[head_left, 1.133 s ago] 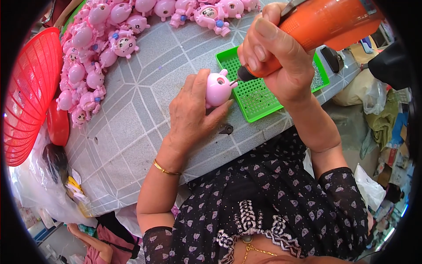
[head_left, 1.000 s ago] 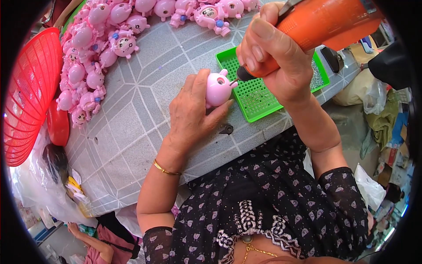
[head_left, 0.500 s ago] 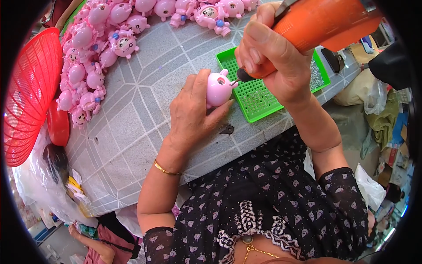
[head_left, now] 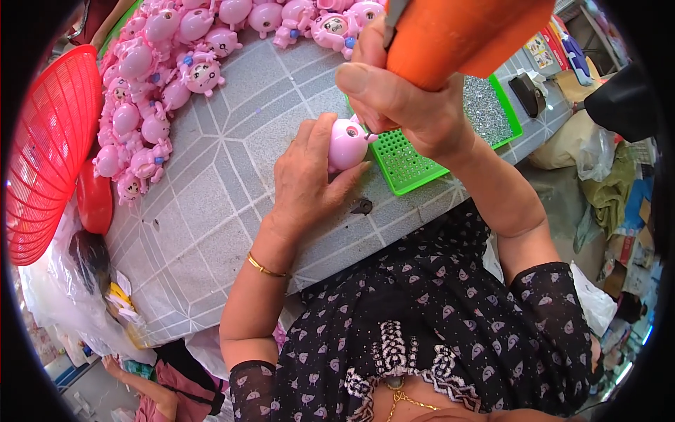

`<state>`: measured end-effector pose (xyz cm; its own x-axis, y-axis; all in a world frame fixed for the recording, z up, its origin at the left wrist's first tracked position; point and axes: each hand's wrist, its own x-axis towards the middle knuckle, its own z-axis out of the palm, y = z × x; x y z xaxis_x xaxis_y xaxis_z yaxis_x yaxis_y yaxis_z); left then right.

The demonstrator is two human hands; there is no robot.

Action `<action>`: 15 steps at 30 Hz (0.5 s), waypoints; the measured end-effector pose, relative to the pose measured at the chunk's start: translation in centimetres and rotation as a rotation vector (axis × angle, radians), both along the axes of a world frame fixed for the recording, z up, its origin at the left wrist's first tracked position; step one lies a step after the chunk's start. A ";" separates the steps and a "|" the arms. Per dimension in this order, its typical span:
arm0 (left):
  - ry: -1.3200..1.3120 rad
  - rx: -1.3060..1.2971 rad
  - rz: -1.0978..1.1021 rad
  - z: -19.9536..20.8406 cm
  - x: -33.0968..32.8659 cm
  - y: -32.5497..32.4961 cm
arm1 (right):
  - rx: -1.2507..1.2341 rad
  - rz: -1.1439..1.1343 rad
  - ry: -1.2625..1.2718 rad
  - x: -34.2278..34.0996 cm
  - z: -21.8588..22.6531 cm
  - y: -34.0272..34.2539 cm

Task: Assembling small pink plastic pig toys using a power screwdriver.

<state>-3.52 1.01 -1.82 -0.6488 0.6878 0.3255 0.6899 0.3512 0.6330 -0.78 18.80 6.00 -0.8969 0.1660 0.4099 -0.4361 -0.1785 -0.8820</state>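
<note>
My left hand (head_left: pixel 301 167) wraps round a pink plastic toy figure's head (head_left: pixel 347 148), which rests on the tabletop with a small round hole facing up. Above it, my right hand (head_left: pixel 422 116) is closed round an orange electric screwdriver (head_left: pixel 460 39). The tool's narrow tip reaches down to the right side of the toy, beside its small ear; my fingers partly cover it, so I cannot tell how deep it sits. Just right of the toy lies a green tray (head_left: pixel 403 190) with a perforated grid and many small silvery screws (head_left: pixel 485 112).
Pink toy figures (head_left: pixel 133 60) are heaped at the far left of the patterned grey table (head_left: pixel 211 232). A red basket (head_left: pixel 53 155) stands at the left edge. A small black piece (head_left: pixel 362 207) lies near my left thumb, and a dark phone-like object (head_left: pixel 527 95) sits beyond the tray.
The screwdriver has swung more upright, and my right hand has shifted left and nearer over the toy, uncovering more screws in the tray. My left hand and the toy have barely moved.
</note>
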 end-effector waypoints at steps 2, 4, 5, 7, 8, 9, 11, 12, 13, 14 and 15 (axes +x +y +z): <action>0.041 -0.016 0.006 0.0 0.0 0.1 | 0.080 -0.007 0.068 -0.1 0.2 0.0; 0.050 -0.009 0.009 0.0 -0.1 0.2 | 0.222 -0.018 0.083 -0.4 0.7 0.1; 0.054 0.000 0.014 0.0 -0.2 0.1 | 0.211 -0.008 0.081 -0.4 0.9 -0.1; 0.049 0.011 0.047 -0.5 -0.3 0.0 | 0.218 -0.026 0.056 -0.3 0.7 0.0; 0.030 0.025 0.083 -0.6 -0.4 -0.3 | 0.141 -0.020 -0.014 0.0 0.9 0.1; -0.004 -0.012 0.139 -0.5 -0.7 -0.7 | -0.034 -0.020 -0.010 0.1 1.0 0.5; -0.328 0.273 0.156 -1.4 -2.2 -2.0 | -0.073 -0.205 0.133 0.6 1.7 2.0; -0.611 0.468 0.170 -1.6 -2.9 -2.7 | -0.007 -0.281 0.286 0.5 1.6 3.1; -0.857 0.684 0.152 -1.1 -3.5 -3.6 | -0.075 -0.330 0.153 0.9 2.2 4.4; -1.095 0.903 0.122 -0.6 -4.3 -4.5 | -0.099 -0.379 0.098 0.9 1.8 5.5; -1.067 0.913 0.114 -0.3 -4.8 -5.0 | -0.052 -0.435 0.120 0.9 1.0 6.7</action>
<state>-8.28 -4.00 -2.15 -0.9002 0.4321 -0.0540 -0.2632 -0.4410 0.8580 0.10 25.51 7.04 -0.6855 0.5401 0.4881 -0.5791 0.0017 -0.8152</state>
